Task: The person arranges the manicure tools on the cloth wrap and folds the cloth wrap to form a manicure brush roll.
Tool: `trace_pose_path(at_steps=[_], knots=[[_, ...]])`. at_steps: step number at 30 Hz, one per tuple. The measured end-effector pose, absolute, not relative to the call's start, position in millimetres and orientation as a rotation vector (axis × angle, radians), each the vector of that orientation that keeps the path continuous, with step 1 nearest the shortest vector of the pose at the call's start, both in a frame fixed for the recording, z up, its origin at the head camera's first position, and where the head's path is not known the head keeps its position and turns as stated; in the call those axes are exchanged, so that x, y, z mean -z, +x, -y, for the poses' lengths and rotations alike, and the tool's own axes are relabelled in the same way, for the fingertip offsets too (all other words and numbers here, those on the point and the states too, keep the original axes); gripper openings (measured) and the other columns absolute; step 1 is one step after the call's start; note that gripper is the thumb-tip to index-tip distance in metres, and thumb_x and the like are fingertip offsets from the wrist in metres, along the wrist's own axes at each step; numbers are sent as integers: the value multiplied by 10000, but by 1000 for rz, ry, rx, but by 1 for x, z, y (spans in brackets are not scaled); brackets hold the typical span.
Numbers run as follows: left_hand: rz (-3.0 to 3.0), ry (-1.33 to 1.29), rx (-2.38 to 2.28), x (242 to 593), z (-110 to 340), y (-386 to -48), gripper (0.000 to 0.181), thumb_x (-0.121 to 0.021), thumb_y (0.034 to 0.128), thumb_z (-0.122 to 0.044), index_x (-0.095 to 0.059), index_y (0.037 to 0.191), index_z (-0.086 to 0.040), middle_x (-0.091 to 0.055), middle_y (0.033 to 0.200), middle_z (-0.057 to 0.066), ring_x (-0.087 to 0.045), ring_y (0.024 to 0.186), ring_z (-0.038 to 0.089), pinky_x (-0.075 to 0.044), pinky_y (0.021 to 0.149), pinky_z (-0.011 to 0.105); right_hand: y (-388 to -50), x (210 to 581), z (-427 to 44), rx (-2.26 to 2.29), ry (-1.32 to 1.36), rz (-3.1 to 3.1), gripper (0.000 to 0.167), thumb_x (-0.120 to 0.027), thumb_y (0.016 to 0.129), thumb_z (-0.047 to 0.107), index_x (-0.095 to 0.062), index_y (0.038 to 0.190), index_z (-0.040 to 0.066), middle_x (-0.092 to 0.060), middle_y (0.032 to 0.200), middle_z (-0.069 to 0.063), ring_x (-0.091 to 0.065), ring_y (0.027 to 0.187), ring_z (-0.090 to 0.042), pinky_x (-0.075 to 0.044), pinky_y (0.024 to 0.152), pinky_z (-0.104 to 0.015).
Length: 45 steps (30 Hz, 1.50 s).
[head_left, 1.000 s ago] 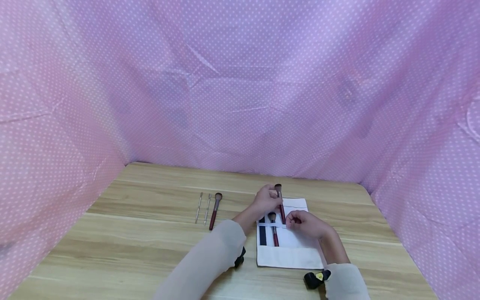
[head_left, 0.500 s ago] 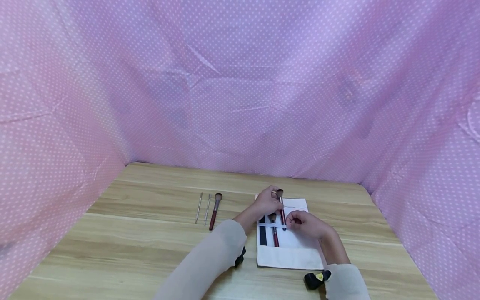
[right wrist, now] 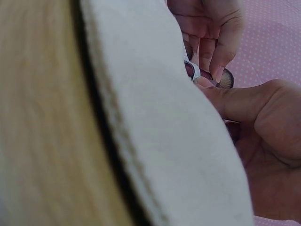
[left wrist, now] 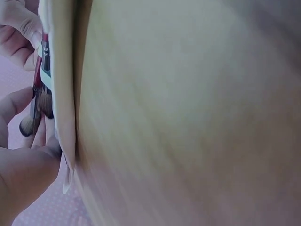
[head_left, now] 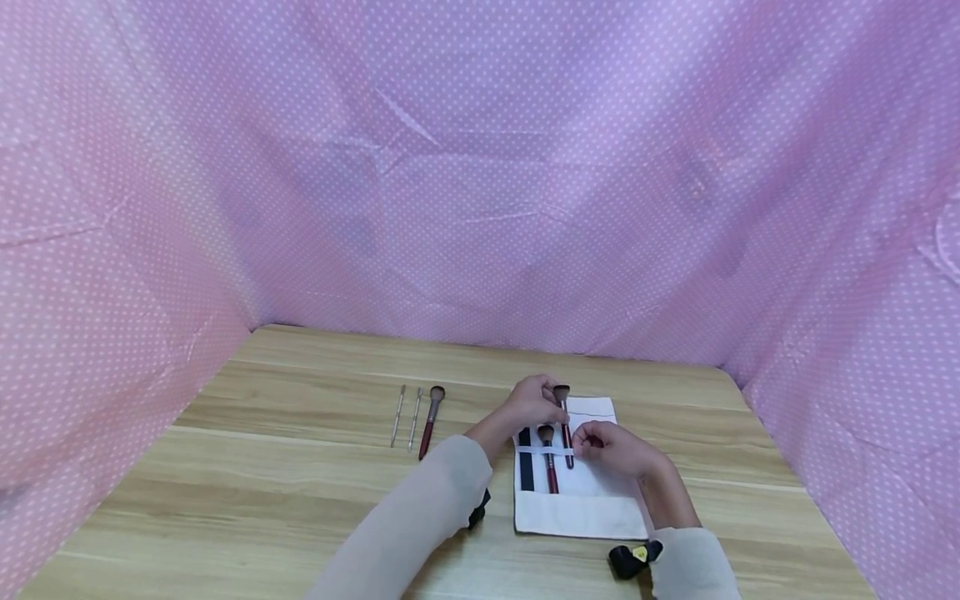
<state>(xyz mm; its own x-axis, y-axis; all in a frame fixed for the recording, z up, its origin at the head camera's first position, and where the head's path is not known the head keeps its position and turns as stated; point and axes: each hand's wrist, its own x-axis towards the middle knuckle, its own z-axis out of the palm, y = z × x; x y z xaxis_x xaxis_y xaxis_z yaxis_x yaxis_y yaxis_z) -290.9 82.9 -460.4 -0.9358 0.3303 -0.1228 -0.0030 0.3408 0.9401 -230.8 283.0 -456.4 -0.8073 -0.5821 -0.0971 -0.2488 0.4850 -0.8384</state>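
Note:
My left hand [head_left: 532,402] pinches a makeup brush [head_left: 566,435] near its bristle end, the bristles pointing away from me. The red handle of that brush passes under the white elastic band [head_left: 534,450] of an unrolled white brush roll [head_left: 577,515]. My right hand [head_left: 621,450] pinches the band just right of the handle; in the right wrist view the thumb [right wrist: 235,100] presses at the band. A second makeup brush [head_left: 551,473] lies under the same band, left of the held one. The left wrist view shows both brushes' bristles side by side.
Left of the roll, a third makeup brush [head_left: 430,423] and two thin metal sticks [head_left: 407,417] lie on the wooden table [head_left: 262,467]. A black strip [head_left: 527,473] sits at the roll's left side. Pink dotted cloth [head_left: 480,208] surrounds the table.
The held brush has slid toward me, its handle end now showing below the elastic band. My left hand has moved slightly nearer with it. My right hand stays in place.

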Motion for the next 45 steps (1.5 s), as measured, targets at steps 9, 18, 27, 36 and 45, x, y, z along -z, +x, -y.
trace_pose_path(at_steps=[9,18,27,36,45], knots=[[-2308,355,-1533,455,-77,-285,282,-870,786,-88,-643,954,-95,-706,785,-7,-647,666,130,-504,608,230,-229,456,-287,1218,-708,-2378,68,-566,1017,-2,-627,989,-14,-584,919,-30,-510,851,-119,-423,770,-236],[-2394,445,-1336,454,-77,-286,201,-842,842,-178,-661,793,-105,-641,730,-21,-588,654,116,-433,589,226,-231,457,-288,1214,-723,-2378,74,-561,1025,3,-629,994,0,-577,906,-20,-510,844,-116,-427,768,-231],[-2435,514,-1191,455,-75,-289,105,-806,894,-226,-814,911,-122,-695,772,-65,-591,709,88,-453,619,217,-232,458,-288,1219,-729,-2378,79,-558,1018,-14,-626,979,-6,-561,885,1,-498,821,-99,-416,746,-227],[-2443,569,-1125,455,-74,-292,100,-822,879,-233,-819,917,-141,-715,841,-99,-581,768,69,-450,705,213,-236,460,-288,1204,-739,-2380,95,-545,1019,-27,-628,979,-5,-578,894,-6,-515,832,-96,-432,759,-227],[-2357,654,-1088,452,-69,-295,69,-806,898,-212,-819,904,-144,-700,863,-91,-556,780,74,-443,712,225,-237,456,-287,1157,-673,-2410,94,-550,1031,10,-639,1004,17,-584,916,-22,-517,859,-138,-421,789,-242]])
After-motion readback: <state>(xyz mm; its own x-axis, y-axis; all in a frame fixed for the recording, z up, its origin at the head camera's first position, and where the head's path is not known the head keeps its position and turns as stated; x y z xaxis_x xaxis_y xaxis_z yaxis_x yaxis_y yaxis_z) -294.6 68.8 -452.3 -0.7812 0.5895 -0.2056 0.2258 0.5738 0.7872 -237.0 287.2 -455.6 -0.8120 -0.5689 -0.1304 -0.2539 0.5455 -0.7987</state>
